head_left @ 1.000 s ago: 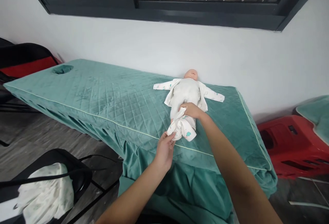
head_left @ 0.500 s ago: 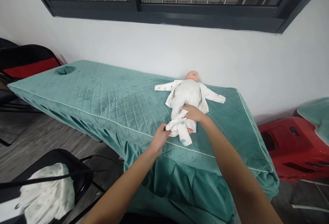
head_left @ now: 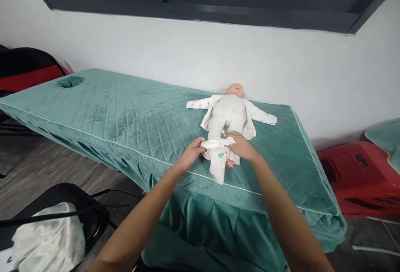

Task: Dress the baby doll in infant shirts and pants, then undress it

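A baby doll point(head_left: 230, 108) lies on its back on the green padded bed, its head toward the wall. An open white jacket point(head_left: 261, 116) with printed sleeves is on its arms, spread to both sides. Around the doll's lower legs are white baby pants point(head_left: 218, 164) with a green print. My left hand point(head_left: 196, 152) pinches their waistband at the left edge. At the right edge my right hand point(head_left: 241, 144) grips the same waistband. One pant leg hangs toward the bed's front edge, and a foot point(head_left: 229, 163) of the doll shows beside it.
The bed point(head_left: 137, 109) stands along a white wall below a barred window. On a black chair point(head_left: 93, 209) at lower left lies a crumpled white cloth point(head_left: 51, 238). Red plastic stools point(head_left: 362, 180) stand to the right, another chair point(head_left: 29, 68) at far left.
The waistband is now stretched level between my hands across the doll's lower legs. My right hand has shifted down and right, my left slightly up. The view has tilted slightly.
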### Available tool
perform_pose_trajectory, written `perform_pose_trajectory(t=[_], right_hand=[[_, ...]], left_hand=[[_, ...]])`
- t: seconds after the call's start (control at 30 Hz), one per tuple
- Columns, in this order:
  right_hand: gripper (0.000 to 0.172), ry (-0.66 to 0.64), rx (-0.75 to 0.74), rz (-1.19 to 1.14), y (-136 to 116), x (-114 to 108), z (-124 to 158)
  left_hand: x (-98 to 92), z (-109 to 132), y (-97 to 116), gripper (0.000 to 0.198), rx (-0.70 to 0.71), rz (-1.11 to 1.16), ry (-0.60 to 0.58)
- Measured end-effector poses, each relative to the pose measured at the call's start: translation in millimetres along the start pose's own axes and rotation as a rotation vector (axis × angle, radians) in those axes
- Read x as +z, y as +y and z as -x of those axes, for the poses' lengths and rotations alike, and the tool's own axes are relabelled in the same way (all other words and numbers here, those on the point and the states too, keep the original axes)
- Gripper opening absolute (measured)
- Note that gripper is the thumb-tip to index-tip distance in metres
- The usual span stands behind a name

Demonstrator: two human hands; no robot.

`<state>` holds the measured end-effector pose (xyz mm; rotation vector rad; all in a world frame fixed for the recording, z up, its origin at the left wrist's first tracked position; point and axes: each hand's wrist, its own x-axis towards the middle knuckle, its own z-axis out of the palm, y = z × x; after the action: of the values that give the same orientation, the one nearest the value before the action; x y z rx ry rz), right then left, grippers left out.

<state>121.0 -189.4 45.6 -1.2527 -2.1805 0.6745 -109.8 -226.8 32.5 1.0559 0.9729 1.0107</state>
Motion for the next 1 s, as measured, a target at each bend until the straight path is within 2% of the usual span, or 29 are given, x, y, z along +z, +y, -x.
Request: perform_pose_trajectory(t=[0.13, 0.23, 0.3, 0.4, 0.57, 0.87, 1.0], right_hand=[[0.016, -0.004, -0.005, -0.035, -6.1, -2.3, 9.2], [0.013, -0.064, -0.058, -0.071, -11.3, -6.2, 17.4], [0.013, -0.101, -0.086, -0.070, -14.0, -7.8, 20.7], [0.011, -0.081, -0.061, -0.048, -17.2, -6.5, 19.8], [0.007, 0.041, 0.099, 0.032, -22.0, 1.7, 9.9], [0.005, 0.131, 0.222, 0.113, -25.0, 8.1, 6.8], [0.012, 0.147, 0.341, 0.085, -26.7, 1.4, 0.0]], left_hand=[[-4.0, 1.2, 2.1, 0.020, 0.025, -0.006, -0.039], [-1.6, 11.9, 1.4, 0.035, -0.017, 0.029, -0.172], [0.3, 16.8, -0.9, 0.044, -0.041, 0.041, -0.215], [1.2, 13.9, -6.6, 0.034, 0.008, -0.027, -0.105], [-3.3, -8.2, -9.7, 0.016, 0.151, -0.196, 0.086], [-15.1, -62.3, -6.0, 0.011, 0.291, -0.363, 0.164], [-16.9, -91.5, -8.0, 0.011, 0.411, -0.463, 0.174]])
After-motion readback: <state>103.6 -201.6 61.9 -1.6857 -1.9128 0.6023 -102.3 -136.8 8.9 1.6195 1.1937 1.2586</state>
